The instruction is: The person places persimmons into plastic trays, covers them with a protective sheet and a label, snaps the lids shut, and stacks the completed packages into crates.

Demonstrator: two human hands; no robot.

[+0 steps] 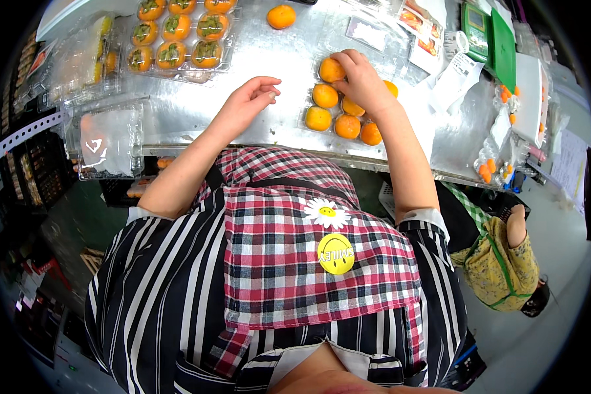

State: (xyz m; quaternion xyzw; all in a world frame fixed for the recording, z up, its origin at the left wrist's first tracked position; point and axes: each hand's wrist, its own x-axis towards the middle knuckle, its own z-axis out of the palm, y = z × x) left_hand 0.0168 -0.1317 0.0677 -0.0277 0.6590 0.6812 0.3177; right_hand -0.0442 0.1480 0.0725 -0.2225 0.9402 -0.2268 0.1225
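Apron first, nearest you: the red, white and black checked cloth apron with its daisy and yellow smiley patches sits over your black-and-white striped top, right up against the edge of the shiny steel worktable. Reaching over that edge, your left hand hovers just above the bare metal, fingers loosely curled and gripping nothing, seemingly parked clear of the fruit. Your right hand is where the action is: fingertips closed on a round orange persimmon at the far left corner of the clear plastic fruit tray, lowering it into or lifting it from its pocket, I can't tell which. Five or six more orange persimmons sit in that tray, each in its own hollow so they don't roll or bruise. Further out on your left, a filled clear plastic tray of persimmons with green calyxes up is set aside, and empty clear plastic clamshell boxes wait beside it. One loose orange persimmon lies at the far edge, a green tabletop scale far right.
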